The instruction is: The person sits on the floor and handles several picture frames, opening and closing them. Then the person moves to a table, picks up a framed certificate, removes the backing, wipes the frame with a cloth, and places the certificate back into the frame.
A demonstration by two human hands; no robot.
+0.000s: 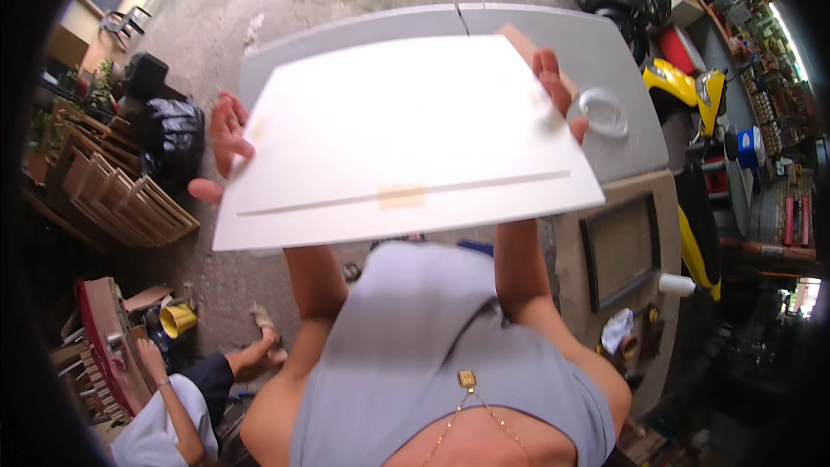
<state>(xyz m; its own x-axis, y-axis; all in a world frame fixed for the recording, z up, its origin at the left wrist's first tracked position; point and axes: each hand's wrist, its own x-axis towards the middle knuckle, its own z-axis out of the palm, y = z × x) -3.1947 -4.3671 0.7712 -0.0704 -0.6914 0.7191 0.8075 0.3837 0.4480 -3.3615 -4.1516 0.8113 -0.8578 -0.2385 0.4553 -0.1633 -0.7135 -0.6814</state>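
Note:
Between both hands I hold up a large white board (pixel 398 121), tilted above the grey table (pixel 635 134). A thin dark line runs along its near part, crossed by a small beige tape patch (pixel 402 197). My left hand (pixel 228 140) is closed on the board's left edge, its thumb sticking out below. My right hand (pixel 556 91) grips the right edge, fingers showing at the rim. Just right of that hand, a whitish ring-shaped thing (pixel 603 114) lies on the table. A brown piece (pixel 519 41) shows partly behind the board.
At right, a dark-rimmed frame (pixel 621 251) lies on a brown surface near a white cylinder (pixel 676 284). Motorbikes stand beyond, one with yellow panels (pixel 683 86). Wooden frames (pixel 117 190) and a black bag (pixel 173 140) stand left. Another person (pixel 177 415) sits lower left.

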